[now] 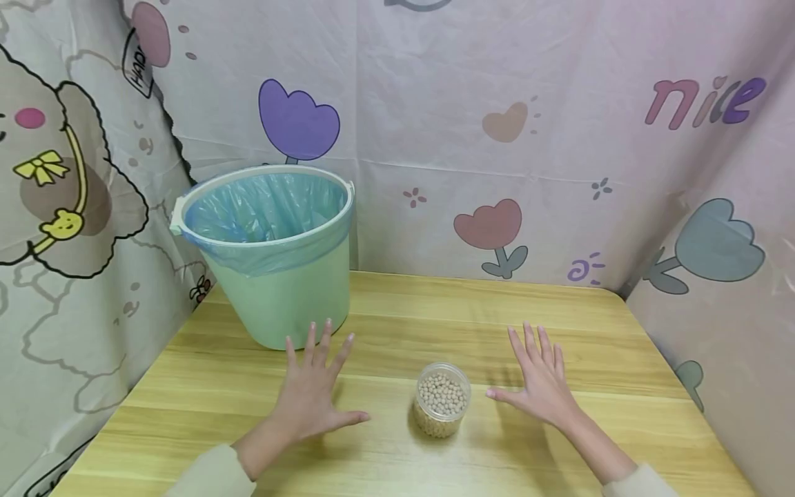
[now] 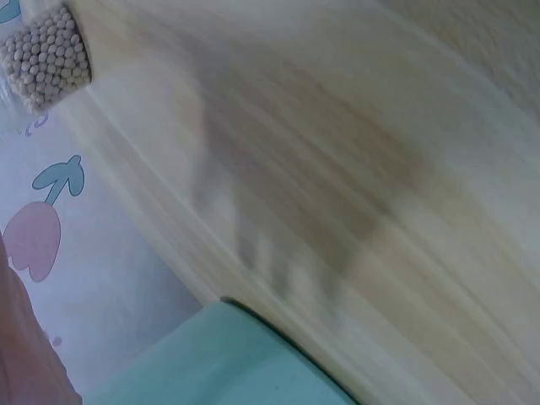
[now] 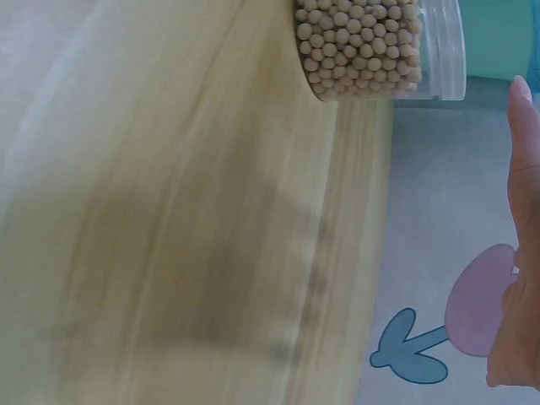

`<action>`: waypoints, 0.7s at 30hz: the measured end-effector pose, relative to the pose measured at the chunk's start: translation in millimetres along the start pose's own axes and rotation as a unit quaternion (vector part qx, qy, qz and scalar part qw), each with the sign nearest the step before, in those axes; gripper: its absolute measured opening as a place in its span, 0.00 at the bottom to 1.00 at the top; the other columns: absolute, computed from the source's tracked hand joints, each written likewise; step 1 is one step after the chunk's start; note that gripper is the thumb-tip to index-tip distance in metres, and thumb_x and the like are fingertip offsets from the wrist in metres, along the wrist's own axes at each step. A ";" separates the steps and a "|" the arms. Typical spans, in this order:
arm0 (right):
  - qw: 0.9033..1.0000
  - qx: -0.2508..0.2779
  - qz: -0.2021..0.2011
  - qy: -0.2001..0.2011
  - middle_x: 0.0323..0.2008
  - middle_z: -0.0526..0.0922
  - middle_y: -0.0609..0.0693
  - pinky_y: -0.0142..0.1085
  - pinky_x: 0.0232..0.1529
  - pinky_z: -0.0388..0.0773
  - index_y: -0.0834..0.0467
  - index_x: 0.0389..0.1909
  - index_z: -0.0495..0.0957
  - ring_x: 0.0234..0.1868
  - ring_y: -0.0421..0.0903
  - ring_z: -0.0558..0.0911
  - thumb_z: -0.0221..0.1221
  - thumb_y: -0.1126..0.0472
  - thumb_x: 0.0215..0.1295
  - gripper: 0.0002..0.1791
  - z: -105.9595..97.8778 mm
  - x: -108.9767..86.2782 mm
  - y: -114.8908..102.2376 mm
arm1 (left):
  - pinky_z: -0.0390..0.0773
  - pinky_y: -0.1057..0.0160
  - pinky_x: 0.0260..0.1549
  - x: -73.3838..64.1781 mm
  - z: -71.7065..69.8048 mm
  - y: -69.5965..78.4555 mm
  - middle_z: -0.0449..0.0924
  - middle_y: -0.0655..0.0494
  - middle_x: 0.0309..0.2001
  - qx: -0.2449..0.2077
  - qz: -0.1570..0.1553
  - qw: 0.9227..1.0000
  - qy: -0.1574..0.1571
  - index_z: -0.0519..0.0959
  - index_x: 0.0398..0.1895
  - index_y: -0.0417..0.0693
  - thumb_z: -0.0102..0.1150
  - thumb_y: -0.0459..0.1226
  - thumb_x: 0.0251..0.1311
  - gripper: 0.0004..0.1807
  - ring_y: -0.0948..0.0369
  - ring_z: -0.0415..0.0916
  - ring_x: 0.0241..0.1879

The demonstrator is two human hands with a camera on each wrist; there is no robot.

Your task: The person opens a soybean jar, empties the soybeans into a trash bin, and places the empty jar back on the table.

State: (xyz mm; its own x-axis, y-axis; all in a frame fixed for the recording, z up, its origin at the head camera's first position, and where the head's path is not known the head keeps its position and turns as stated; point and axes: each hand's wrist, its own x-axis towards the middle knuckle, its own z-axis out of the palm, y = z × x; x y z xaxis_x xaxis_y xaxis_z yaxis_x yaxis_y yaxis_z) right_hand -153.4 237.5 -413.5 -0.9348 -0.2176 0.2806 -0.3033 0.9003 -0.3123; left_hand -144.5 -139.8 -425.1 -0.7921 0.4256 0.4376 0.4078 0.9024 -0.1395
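Note:
A clear plastic jar (image 1: 441, 400) of small round beige balls stands upright on the table between the two hands, with no lid on it. To its left my left hand (image 1: 313, 393) is spread with straight fingers, its fingertips overlapping the lower part of the bin in the head view. My right hand (image 1: 540, 383) is spread on the other side, its thumb nearest the jar but apart from it. Neither hand holds anything. The right wrist view shows the balls (image 3: 359, 46) through the jar's wall; part of the jar (image 2: 46, 59) also appears in the left wrist view.
A light green bin (image 1: 286, 290) lined with a blue-green plastic bag (image 1: 267, 207) stands at the table's back left. The wooden table (image 1: 484, 310) meets a printed cloth (image 1: 422, 124) hanging behind and at both sides.

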 end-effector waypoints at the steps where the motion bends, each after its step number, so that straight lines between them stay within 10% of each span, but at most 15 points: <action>1: 1.000 0.000 0.000 -0.002 0.72 0.41 0.66 0.66 0.67 0.31 0.54 0.73 0.45 0.73 0.61 0.34 0.64 0.34 0.41 0.61 -0.6 1.8 -0.2 | 0.52 0.24 0.55 0.3 -1.0 -1.3 0.29 0.37 0.73 0.001 -0.002 1.000 -0.005 0.42 0.73 0.53 0.23 0.82 0.37 0.63 0.33 0.44 0.68; 10: 1.000 0.008 -0.007 -0.008 0.72 0.43 0.65 0.65 0.67 0.34 0.59 0.71 0.48 0.73 0.61 0.36 0.63 0.33 0.43 0.60 -8.5 18.9 -4.4 | 0.48 0.24 0.57 4.5 -12.5 -10.8 0.36 0.35 0.72 -0.013 -0.011 0.999 -0.030 0.29 0.73 0.59 0.31 0.82 0.37 0.64 0.33 0.43 0.69; 21: 0.999 0.006 -0.028 -0.017 0.72 0.43 0.65 0.65 0.67 0.36 0.59 0.72 0.48 0.72 0.64 0.38 0.64 0.34 0.42 0.61 -19.3 41.3 -12.4 | 0.43 0.22 0.56 14.7 -26.4 -19.0 0.32 0.35 0.73 -0.068 -0.006 0.997 -0.038 0.39 0.74 0.57 0.36 0.80 0.40 0.61 0.32 0.40 0.68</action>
State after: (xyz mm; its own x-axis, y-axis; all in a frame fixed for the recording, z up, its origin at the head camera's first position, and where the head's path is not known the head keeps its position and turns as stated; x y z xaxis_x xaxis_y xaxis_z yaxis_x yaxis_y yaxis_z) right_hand -184.7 224.5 -380.5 -0.9218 -0.2813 0.2668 -0.3582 0.8813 -0.3082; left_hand -151.9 -152.5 -392.6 -0.8276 0.4229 0.3691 0.4513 0.8923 -0.0105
